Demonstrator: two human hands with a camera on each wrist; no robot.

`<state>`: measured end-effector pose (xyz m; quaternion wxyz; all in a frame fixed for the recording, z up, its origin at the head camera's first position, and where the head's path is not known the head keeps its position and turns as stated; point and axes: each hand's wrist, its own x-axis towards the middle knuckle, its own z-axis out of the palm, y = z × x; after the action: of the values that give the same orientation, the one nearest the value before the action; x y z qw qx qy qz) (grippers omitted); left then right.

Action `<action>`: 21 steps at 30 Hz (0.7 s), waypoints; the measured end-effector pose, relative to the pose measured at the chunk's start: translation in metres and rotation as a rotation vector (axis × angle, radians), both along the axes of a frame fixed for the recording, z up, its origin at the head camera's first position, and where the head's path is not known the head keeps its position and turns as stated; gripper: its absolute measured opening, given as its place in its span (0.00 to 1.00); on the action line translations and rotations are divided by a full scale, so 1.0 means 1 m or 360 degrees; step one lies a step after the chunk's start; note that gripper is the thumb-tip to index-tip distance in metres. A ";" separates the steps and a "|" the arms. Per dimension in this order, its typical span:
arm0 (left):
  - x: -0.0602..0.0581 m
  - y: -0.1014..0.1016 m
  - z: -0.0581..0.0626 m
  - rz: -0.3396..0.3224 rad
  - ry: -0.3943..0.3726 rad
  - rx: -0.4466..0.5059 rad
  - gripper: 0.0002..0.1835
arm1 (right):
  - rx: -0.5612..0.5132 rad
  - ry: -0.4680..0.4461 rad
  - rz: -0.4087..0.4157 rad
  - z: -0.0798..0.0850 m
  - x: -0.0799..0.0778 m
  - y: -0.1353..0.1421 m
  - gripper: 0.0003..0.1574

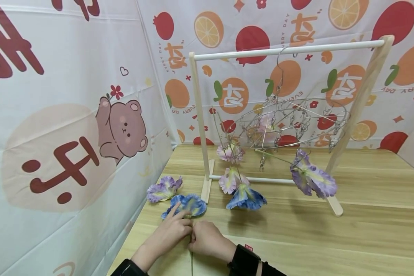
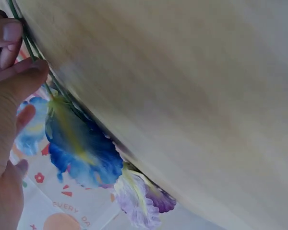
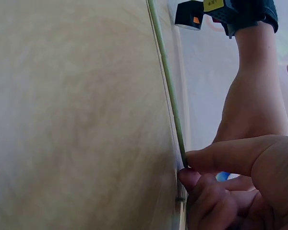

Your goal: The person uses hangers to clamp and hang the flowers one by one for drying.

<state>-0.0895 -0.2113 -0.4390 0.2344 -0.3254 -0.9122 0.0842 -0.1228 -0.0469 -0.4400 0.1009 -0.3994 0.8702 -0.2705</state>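
An artificial blue flower (image 1: 193, 204) with ruffled petals lies near the table's left edge. My left hand (image 1: 174, 230) is over it; in the left wrist view the thumb presses at the green stem (image 2: 28, 48) just behind the bloom (image 2: 81, 139), with the other fingers spread beside the petals. Right beside it, my right hand (image 1: 208, 239) pinches the stem between thumb and index finger, its other fingers curled. In the right wrist view the long stem (image 3: 170, 91) runs along the tabletop from those fingertips. A purple flower (image 1: 163, 189) lies just beyond the blue one.
Ahead stands a rack (image 1: 196, 115) with wooden uprights and white rods. A round wire hanger (image 1: 293, 109) with clips hangs from its top rod. Pink flowers (image 1: 229, 180), another blue flower (image 1: 246, 197) and a purple flower (image 1: 312, 176) hang about it. Printed cloth lines the back and left.
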 end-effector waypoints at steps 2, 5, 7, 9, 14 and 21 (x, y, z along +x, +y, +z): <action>-0.002 -0.002 0.002 -0.0029 0.0043 -0.0054 0.09 | -0.0010 0.0003 -0.0005 0.001 0.001 0.000 0.29; -0.004 -0.003 0.007 -0.0082 0.0129 -0.0142 0.10 | -0.0049 -0.0035 -0.0002 0.003 0.001 0.002 0.30; -0.006 -0.003 0.013 -0.0117 0.0189 -0.0172 0.10 | -0.0101 -0.0109 0.0006 0.005 0.000 0.004 0.31; -0.008 -0.003 0.018 -0.0153 0.0243 -0.0188 0.09 | -0.0155 -0.0195 0.0009 0.009 -0.001 0.007 0.32; -0.014 -0.002 0.031 -0.0238 0.0338 -0.0218 0.09 | -0.0214 -0.0255 0.0002 0.018 -0.006 0.013 0.28; -0.020 -0.001 0.045 -0.0375 0.0412 -0.0163 0.10 | -0.0310 -0.0473 -0.0019 0.037 -0.014 0.026 0.07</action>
<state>-0.1096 -0.2128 -0.3937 0.3410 -0.4282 -0.8245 0.1437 -0.1369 -0.0212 -0.4031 0.1877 -0.3576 0.8177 -0.4102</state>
